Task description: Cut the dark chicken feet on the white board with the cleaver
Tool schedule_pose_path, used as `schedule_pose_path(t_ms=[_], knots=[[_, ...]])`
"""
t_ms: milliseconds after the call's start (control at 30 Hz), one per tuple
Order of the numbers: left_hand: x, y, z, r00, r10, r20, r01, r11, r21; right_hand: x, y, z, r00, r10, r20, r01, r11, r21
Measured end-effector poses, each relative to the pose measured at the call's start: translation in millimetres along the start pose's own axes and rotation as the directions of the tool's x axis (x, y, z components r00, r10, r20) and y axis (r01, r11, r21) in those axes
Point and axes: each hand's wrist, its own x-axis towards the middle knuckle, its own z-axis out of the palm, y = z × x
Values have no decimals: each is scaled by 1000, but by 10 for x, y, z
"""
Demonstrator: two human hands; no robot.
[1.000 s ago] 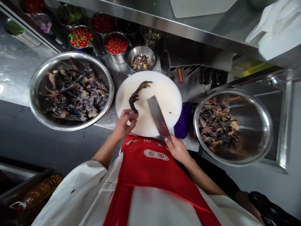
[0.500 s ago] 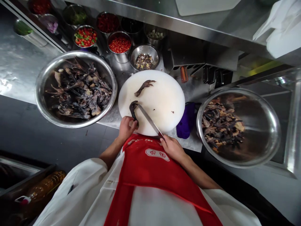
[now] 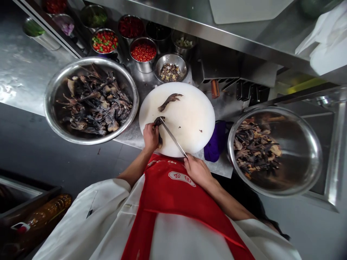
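On the round white cutting board [image 3: 189, 115], my left hand [image 3: 151, 137] grips a dark bird foot [image 3: 158, 121] near the board's left edge, and its fingers cover part of the foot. My right hand [image 3: 199, 169] is closed round the handle of a knife [image 3: 173, 138]. The blade points up and left, its tip at the toes of the held foot. Higher on the board lies a second dark foot [image 3: 169, 102], touched by neither hand. Two tiny dark scraps lie to the right of the blade.
A steel bowl heaped with dark feet [image 3: 92, 103] stands left; another steel bowl with feet [image 3: 256, 144] stands right. Behind the board are a small bowl [image 3: 170, 68], pots of chopped chillies [image 3: 143, 52] and a knife rack [image 3: 244, 90]. A purple cloth [image 3: 215, 142] lies beside the board.
My left hand has moved up along the foot, from its lower end to near its toes. The knife tip stays by the toes. The whole view has shifted slightly.
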Motion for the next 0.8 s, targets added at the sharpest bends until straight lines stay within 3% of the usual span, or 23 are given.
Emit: schedule_pose_path(t_ms=[133, 333, 567, 733, 800], knots=[[15, 8, 0, 1000, -12, 11, 13, 999, -38, -55, -4, -6, 984, -75, -160, 82, 996, 39], [18, 18, -1, 1000, -28, 8, 28, 999, -25, 52, 48, -24, 998, 30, 52, -27, 998, -49], [14, 3, -3, 1000, 6, 1, -6, 1000, -8, -83, -30, -71, 994, -29, -106, 31, 999, 19], [16, 13, -4, 1000, -10, -15, 10, 1000, -5, 63, -45, -73, 997, 49, 60, -46, 998, -52], [18, 9, 2, 1000, -19, -10, 18, 1000, -10, 60, -46, -130, 996, 48, 73, -44, 997, -59]])
